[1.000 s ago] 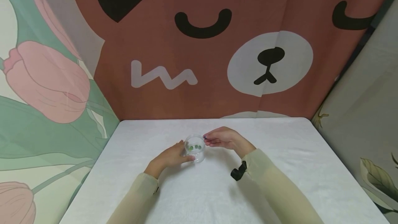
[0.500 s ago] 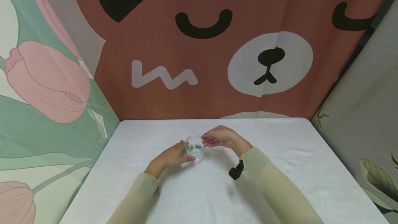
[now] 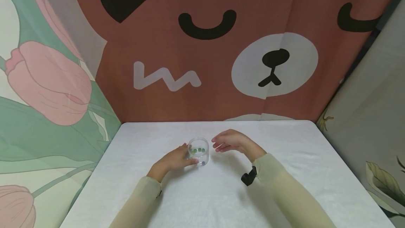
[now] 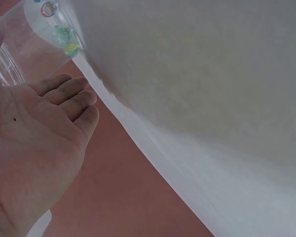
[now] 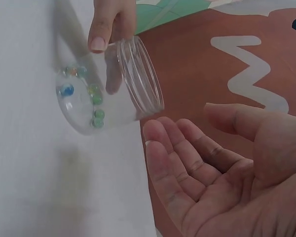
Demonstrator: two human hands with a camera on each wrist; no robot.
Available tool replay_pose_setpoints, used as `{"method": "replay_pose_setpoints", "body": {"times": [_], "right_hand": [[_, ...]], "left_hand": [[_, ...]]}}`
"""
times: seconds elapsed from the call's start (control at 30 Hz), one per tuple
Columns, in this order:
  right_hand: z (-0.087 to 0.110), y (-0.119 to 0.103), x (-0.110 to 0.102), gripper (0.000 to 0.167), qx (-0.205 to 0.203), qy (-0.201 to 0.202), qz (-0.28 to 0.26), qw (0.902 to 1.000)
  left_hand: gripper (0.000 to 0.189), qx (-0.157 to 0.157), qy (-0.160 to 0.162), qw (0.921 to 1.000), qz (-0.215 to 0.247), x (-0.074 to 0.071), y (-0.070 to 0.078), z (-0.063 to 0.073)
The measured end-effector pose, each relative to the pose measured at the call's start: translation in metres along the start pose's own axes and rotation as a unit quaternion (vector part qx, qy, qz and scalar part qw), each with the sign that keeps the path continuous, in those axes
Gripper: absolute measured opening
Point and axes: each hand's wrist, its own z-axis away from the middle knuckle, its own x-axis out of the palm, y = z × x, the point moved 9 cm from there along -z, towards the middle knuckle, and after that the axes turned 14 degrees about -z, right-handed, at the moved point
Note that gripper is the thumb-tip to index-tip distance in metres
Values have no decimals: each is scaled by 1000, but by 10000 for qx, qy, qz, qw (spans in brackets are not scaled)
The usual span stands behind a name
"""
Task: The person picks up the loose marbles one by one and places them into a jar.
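Note:
A clear open-topped jar (image 3: 199, 154) stands upright on the white table. Inside, several small glass marbles lie at the bottom; the right wrist view shows green marbles (image 5: 98, 118) and a blue marble (image 5: 66, 90). My left hand (image 3: 175, 158) holds the jar from the left, thumb on its near side and fingers behind it. In the left wrist view its palm (image 4: 37, 133) faces the camera, with part of the jar (image 4: 37, 42) at the top left. My right hand (image 3: 235, 142) hovers just right of the rim, fingers loosely bent, with nothing in it.
White cloth covers the table (image 3: 202, 200). A brown curtain (image 3: 158, 105) printed with a bear face hangs behind it, and a flowered curtain (image 3: 47, 115) hangs on the left. A black strap piece (image 3: 249, 176) sticks out below the right sleeve.
A dark blue marble at my right fingertips has dropped into the jar and now lies at the bottom. My right hand has drawn back to the right; the left stays put.

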Motion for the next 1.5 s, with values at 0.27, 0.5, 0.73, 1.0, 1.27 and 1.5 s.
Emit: {"method": "replay_pose_setpoints", "body": {"times": [0.27, 0.5, 0.73, 1.0, 1.27, 1.5], "right_hand": [[11, 7, -23, 36, -127, 9, 216, 9997], [26, 15, -42, 37, 6, 190, 523, 9984], [42, 22, -60, 44, 82, 414, 1350, 9899], [62, 29, -73, 55, -307, 147, 1950, 9802], [82, 47, -93, 54, -606, 210, 2238, 9725], [105, 56, -103, 51, -1453, -128, 2467, 9581]], "left_hand": [[102, 60, -13, 10000, 6, -2, 2, 2], [104, 62, -25, 10000, 63, -2, 2, 3], [104, 77, -40, 9999, 83, -2, 2, 2], [102, 55, -29, 9999, 98, -2, 1, 3], [103, 86, -70, 9998, 149, -2, 3, 4], [101, 45, -58, 9998, 182, -3, 3, 5]]}}
